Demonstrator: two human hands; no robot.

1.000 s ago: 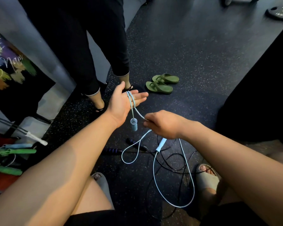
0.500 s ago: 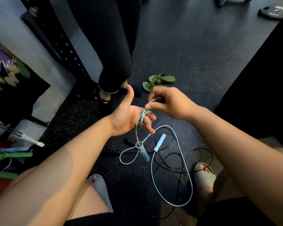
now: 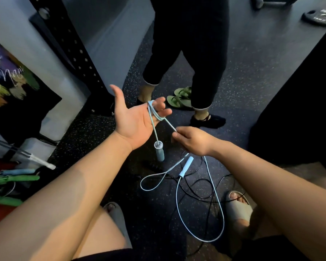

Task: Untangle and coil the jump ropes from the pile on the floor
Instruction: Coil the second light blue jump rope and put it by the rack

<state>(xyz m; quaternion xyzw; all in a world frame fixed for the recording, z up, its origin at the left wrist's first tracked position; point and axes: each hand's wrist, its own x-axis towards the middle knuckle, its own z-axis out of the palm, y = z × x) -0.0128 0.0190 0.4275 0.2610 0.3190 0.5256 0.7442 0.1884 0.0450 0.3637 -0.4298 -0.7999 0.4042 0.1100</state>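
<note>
- Head view: the person is winding a thin, light blue jump rope (image 3: 219, 210) with a smooth plastic-looking cord around the left hand (image 3: 134, 121). That hand is lying palm up, thumb spread and fingers nearly straight, and a few turns of cord are sitting around the fingers.
- A pale blue cylindrical handle (image 3: 159, 151) is hanging from those turns just below the left palm, off the dark speckled rubber floor (image 3: 252, 91).
- The right hand (image 3: 194, 141) is pinching the cord between thumb and curled fingers, just beside the left hand. The short stretch between the two hands is running taut.
- Below the right hand the cord is dropping into long loose loops on the floor between the person's feet. The second pale blue handle (image 3: 185, 166) is sitting just under that hand.
- A thin black rope tangle (image 3: 201, 187) is lying under and across the blue loops. Whether the two are knotted together cannot be told.
- Judging from this, the coiling is only beginning: a few turns are made, most of the blue length is waiting, and the black tangle is looking untouched.
</note>
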